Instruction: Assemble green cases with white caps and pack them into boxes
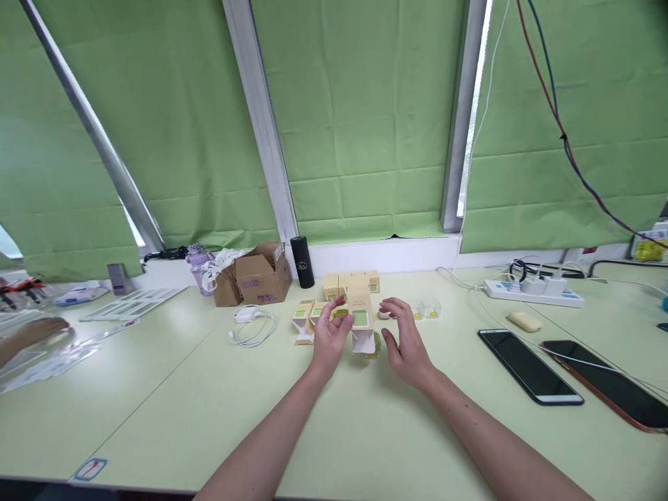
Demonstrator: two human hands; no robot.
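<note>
A small cream carton [360,298] with a green square on its side stands upright in front of me, its white lower flap hanging out. My left hand [332,337] grips it from the left, fingers curled against its edge. To the right of it, my right hand [406,342] is raised with fingers apart and nothing in it. Partly behind the carton sits a clear piece with yellow-green in it [376,342]. More cartons of the same kind [301,316] lie on the left and behind. Small clear cases with yellow contents [431,309] rest beyond my right hand.
A white charger with cable [249,314], a brown cardboard box [259,278] and a black bottle [302,262] stand to the left. Two phones [529,365], a beige oval case [525,321] and a power strip [537,291] lie right. Another person's hand [44,328] works far left.
</note>
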